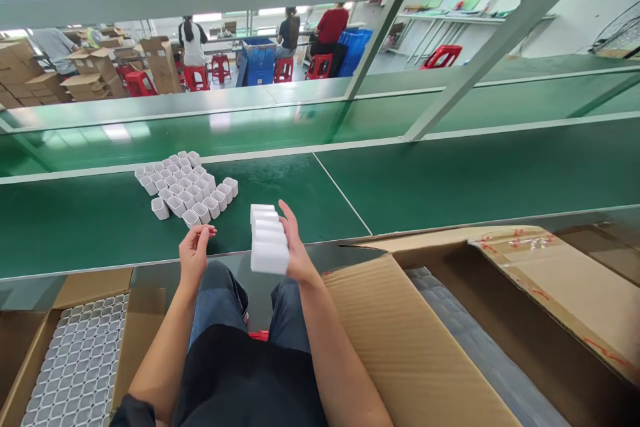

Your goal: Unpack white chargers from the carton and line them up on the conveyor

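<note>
A: In the head view, what do your hands have?

B: Your right hand [296,250] is clamped on a stack of white pieces [269,240], thumb side hidden behind it, fingers along its right edge. The stack is held in the air over your lap, just at the near edge of the green surface [80,227].

A: And your left?

B: Your left hand [194,250] is raised a little to the left of the stack, apart from it, fingertips pinched together. Whether you hold anything small between them, I cannot tell.

A: What lies ahead of you?

B: A cluster of small white cups [184,188] stands on the green surface, far and left of your hands, mouths up, packed in rows touching each other.

A: And beside you?

B: On your near left, an open cardboard box [145,313] holds a tray of the same white cups [80,360], close-packed. On your near right, a larger cardboard box [400,347] stands open, flaps spread, a grey liner [480,347] showing inside.

A: Farther off?

B: Beyond the surface run more green belts under a grey metal frame [450,90]. Far behind, people [193,40] sit on red stools [197,77] near blue crates [260,57], with stacked brown cartons [95,73] at the far left.
</note>
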### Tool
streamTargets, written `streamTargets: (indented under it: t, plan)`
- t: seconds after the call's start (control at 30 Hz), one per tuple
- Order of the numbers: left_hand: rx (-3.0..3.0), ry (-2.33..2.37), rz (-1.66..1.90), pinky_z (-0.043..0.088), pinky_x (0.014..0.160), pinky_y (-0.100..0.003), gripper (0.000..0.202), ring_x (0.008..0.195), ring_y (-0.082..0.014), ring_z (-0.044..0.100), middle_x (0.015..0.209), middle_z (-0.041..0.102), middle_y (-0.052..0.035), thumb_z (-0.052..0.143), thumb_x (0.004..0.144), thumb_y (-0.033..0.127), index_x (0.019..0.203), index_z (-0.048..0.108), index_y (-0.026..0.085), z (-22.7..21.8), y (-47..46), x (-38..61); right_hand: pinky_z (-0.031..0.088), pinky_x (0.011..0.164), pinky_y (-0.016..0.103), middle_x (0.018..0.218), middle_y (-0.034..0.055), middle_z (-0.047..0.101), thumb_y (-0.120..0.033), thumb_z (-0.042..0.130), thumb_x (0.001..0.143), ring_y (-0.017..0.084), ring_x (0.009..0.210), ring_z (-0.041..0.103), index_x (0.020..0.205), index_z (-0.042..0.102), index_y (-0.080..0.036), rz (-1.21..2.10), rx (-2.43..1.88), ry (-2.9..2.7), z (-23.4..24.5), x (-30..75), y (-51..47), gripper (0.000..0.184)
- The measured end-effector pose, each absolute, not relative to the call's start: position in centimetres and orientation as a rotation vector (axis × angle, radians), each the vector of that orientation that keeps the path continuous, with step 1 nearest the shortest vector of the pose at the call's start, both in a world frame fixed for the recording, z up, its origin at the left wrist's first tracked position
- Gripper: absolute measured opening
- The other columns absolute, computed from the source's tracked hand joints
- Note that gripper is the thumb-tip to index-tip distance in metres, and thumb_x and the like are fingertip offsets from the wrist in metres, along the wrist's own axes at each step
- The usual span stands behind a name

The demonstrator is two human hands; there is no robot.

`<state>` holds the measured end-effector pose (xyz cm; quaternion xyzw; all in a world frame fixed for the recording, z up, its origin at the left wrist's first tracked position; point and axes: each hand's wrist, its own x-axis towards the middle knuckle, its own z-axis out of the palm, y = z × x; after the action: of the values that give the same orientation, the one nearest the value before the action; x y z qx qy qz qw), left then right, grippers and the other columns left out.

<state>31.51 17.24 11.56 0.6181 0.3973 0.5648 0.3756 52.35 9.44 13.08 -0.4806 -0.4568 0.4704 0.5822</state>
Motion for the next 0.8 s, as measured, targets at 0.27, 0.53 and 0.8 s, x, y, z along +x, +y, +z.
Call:
streamTargets:
  t: [0.27, 0.53, 0.8]
  plan:
    - [1.612, 1.082, 1.216, 0.056, 0.063, -0.025, 0.042, 0.066, -0.0134, 0.063, 0.078, 0.07, -0.0044, 0.056, 0.089, 0.055, 0.093, 0.072, 0.017, 9.4, 19.0, 30.8, 0.043, 0.104, 0.047, 0.151, 0.0245, 0.036, -0.043, 0.076, 0.069, 0.037, 0.136, 0.042, 0.161, 0.006, -0.017, 0.461, -2.084, -1.882, 17.4, 50.7, 18.8, 0.119]
    - [1.669, 1.181, 1.109, 0.057, 0.065, -0.026, 0.039, 0.065, -0.0151, 0.066, 0.077, 0.071, -0.0035, 0.058, 0.088, 0.055, 0.087, 0.07, 0.018, 9.4, 19.2, 30.6, 0.045, 0.102, 0.046, 0.152, 0.0285, 0.037, -0.054, 0.076, 0.073, 0.038, 0.138, 0.043, 0.161, -0.001, -0.016, 0.476, -2.328, -2.066, 19.1, 47.1, 23.6, 0.123]
    - [1.739, 1.298, 1.079, 0.058, 0.066, -0.028, 0.044, 0.069, -0.0189, 0.07, 0.081, 0.074, -0.0046, 0.058, 0.081, 0.06, 0.089, 0.071, 0.019, 9.9, 19.8, 30.2, 0.044, 0.106, 0.05, 0.158, 0.033, 0.026, -0.065, 0.074, 0.074, 0.041, 0.141, 0.041, 0.16, 0.012, -0.013, 0.603, -2.24, -2.101, 22.0, 47.4, 24.6, 0.118]
